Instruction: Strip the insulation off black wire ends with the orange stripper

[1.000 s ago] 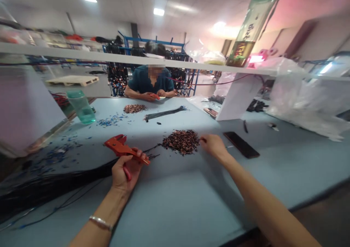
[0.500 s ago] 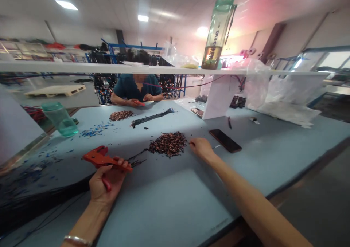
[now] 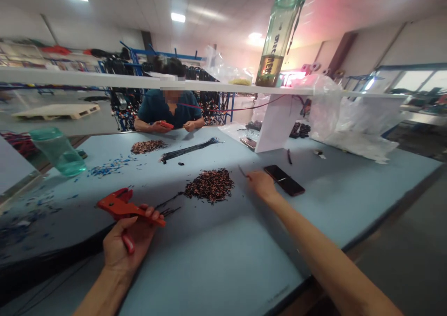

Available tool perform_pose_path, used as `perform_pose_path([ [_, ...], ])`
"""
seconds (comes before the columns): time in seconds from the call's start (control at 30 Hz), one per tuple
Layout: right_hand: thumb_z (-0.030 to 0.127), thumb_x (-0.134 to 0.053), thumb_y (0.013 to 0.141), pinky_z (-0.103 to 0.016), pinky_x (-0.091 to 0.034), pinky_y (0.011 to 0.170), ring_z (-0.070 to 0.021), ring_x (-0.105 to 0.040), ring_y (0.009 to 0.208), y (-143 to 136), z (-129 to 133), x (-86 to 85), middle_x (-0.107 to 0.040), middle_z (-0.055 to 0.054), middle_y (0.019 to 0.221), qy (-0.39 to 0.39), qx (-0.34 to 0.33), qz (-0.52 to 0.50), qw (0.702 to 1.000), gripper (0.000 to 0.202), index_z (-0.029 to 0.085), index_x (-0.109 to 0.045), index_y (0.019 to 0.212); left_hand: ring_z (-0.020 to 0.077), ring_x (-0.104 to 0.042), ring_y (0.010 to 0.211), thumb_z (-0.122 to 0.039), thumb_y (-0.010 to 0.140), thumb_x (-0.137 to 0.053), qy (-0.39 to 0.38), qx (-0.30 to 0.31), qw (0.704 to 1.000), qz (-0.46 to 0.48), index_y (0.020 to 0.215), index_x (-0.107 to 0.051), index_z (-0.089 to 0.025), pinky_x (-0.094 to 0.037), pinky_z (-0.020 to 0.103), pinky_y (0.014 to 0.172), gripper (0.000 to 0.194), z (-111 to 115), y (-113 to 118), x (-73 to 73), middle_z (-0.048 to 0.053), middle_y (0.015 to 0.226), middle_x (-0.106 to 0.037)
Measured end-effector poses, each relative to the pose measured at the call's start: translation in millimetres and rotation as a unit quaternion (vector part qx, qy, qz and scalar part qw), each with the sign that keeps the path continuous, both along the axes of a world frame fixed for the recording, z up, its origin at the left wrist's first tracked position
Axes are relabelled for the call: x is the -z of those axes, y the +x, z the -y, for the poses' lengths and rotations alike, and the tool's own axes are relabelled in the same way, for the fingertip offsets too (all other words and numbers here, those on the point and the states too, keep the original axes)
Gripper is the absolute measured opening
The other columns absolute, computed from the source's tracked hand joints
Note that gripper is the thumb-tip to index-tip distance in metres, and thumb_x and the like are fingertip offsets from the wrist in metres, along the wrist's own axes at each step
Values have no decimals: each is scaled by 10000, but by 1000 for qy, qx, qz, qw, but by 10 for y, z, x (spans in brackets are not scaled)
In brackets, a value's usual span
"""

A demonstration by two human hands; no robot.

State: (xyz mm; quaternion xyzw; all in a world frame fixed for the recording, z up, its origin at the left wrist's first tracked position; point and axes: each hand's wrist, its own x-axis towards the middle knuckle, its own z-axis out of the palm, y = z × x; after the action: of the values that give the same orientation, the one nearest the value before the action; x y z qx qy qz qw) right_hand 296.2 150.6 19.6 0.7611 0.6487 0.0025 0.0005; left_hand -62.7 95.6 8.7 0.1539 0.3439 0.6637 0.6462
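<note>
My left hand [image 3: 131,239] is wrapped around a red-orange wire stripper [image 3: 120,206], its jaws pointing left and its handles spread apart. Beneath that hand runs a long bundle of black wires [image 3: 59,255], with several loose ends showing past my fingers. My right hand [image 3: 261,184] is closed in a pinch, and a thin dark wire [image 3: 242,170] sticks out from the fingertips. Between both hands lies a heap of short black and copper-coloured offcuts [image 3: 211,185]. Just beside my right hand rests a black phone [image 3: 284,180].
Blue scraps [image 3: 110,166] and a green bottle [image 3: 57,153] are at left. A white shelf [image 3: 122,79] crosses above, bearing a tall bottle [image 3: 277,41]. Opposite, a co-worker [image 3: 171,111] holds a red tool near another offcut pile [image 3: 148,146] and wire bundle [image 3: 188,149].
The view has shifted slightly, so the table's things sit further left. My right hand has moved a little right, away from the offcut heap; the wire at its fingertips now shows more plainly.
</note>
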Motion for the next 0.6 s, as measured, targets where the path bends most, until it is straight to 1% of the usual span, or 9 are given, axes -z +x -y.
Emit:
perform_pose_path([
  [0.1,312,-598,963,-434,-551,862,-233,-637,1032,379,61,-89,-609,-96,1244,0,55,19,998,309,171,-587,1238,181,-588,641,-128,528,-571,-3,8,1000,4,732,-655,-113,-600,326,601,221,-2,24,-31,66,673,-584],
  [0.17,311,-599,963,-433,-553,857,-231,-639,1027,462,108,-82,-610,-95,1241,-8,59,18,998,310,169,-586,1238,183,-585,633,-122,518,-571,-7,11,1000,2,720,-645,-117,-599,329,586,215,-1,31,-53,63,662,-577],
  [0.23,310,-601,962,-427,-554,853,-230,-641,1024,372,174,-12,-613,-91,1235,-12,34,7,999,305,173,-588,1234,189,-591,639,-118,521,-567,-9,12,1000,0,731,-640,-122,-601,334,581,223,-1,23,-66,65,669,-579],
  [0.33,310,-584,972,-421,-552,861,-220,-640,1019,141,300,99,-615,-91,1238,-2,-33,-16,999,276,184,-601,1217,191,-601,648,-120,530,-555,-25,-3,1000,-2,766,-642,-120,-614,341,604,251,-5,-2,-61,73,692,-593],
  [0.4,312,-588,970,-427,-552,859,-225,-640,1022,119,359,102,-615,-92,1237,10,-48,-22,999,291,176,-594,1227,197,-611,662,-121,531,-548,-38,-23,999,-8,790,-643,-120,-622,350,622,275,-14,-11,-52,79,708,-604],
  [0.43,311,-586,971,-425,-551,862,-224,-639,1024,170,368,77,-614,-91,1239,16,-40,-19,999,286,180,-596,1224,199,-614,669,-120,527,-547,-42,-31,999,-10,799,-642,-121,-625,352,627,289,-19,-11,-49,80,716,-609],
  [0.5,310,-583,973,-422,-549,867,-222,-637,1027,363,340,1,-613,-90,1243,25,6,-4,1000,276,189,-601,1220,203,-616,680,-117,510,-546,-46,-41,998,-15,813,-641,-118,-627,351,619,318,-31,-1,-48,84,726,-615],
  [0.57,310,-589,969,-428,-552,861,-226,-638,1026,569,256,-61,-611,-93,1243,28,53,12,998,291,178,-594,1228,200,-611,677,-116,494,-546,-47,-39,998,-19,812,-638,-109,-628,346,608,332,-38,18,-57,85,721,-609],
  [0.6,311,-575,977,-420,-546,870,-234,-634,1045,636,203,-72,-611,-85,1242,28,61,16,998,280,182,-599,1225,197,-608,673,-115,489,-546,-46,-37,998,-21,809,-637,-105,-629,343,603,332,-39,27,-64,84,717,-605],
])
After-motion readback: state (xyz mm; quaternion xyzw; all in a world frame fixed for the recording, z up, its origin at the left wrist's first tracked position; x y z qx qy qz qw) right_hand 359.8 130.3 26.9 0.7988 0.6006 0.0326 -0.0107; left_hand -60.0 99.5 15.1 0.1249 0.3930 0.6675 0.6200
